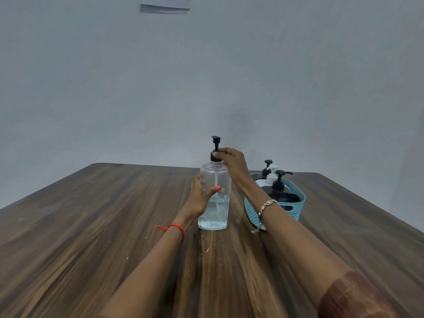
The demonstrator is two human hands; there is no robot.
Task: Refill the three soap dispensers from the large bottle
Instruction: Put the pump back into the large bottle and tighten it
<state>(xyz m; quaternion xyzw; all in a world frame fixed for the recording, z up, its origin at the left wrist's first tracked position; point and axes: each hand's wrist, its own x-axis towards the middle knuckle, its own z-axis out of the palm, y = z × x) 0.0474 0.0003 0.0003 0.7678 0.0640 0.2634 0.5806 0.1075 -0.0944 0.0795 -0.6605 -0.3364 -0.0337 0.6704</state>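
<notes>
A large clear bottle (218,214), about half full of pale liquid, stands upright on the wooden table (91,226). It carries a black pump cap (215,150). My left hand (202,196) wraps around the bottle's left side at mid-height. My right hand (231,160) pinches the black collar of the pump cap from the right. To the right stands a light blue basket (298,204) holding three soap dispensers (278,187): two with black pumps and one with a white pump. Their lower bodies are hidden by the basket wall and my right forearm.
The table runs back to a plain pale wall. Paper sheets (164,4) hang high on the wall. The basket sits close to the table's right edge. Small light specks lie on the wood near my left forearm.
</notes>
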